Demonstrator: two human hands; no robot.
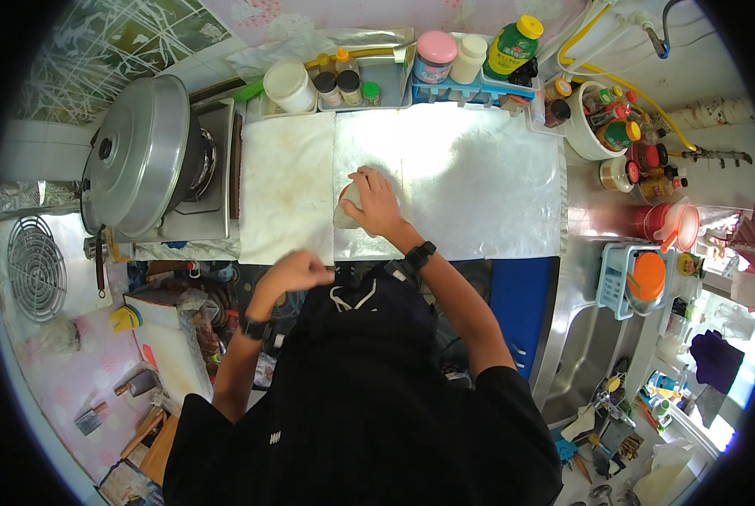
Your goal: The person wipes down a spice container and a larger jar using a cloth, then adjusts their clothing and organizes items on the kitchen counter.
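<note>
My right hand (376, 201) lies over a pale, rounded, cloth-like thing (347, 218) with a bit of red at its edge. Most of that thing is hidden under the palm, so its exact kind cannot be told. Below both is a counter covered with shiny silvery sheeting (478, 190). A white cloth-like cover (287, 183) spreads over the left part of the counter. My left hand (295, 272) hovers at the counter's front edge, close to my body. It is blurred and its fingers look curled; nothing is seen in it.
On the left, a large lidded metal pot (140, 158) sits on a gas stove (216, 183). Jars and a white tub (287, 85) line the back. To the right are a bucket of bottles (589, 126), a blue basket (614, 278) and a steel sink (579, 354).
</note>
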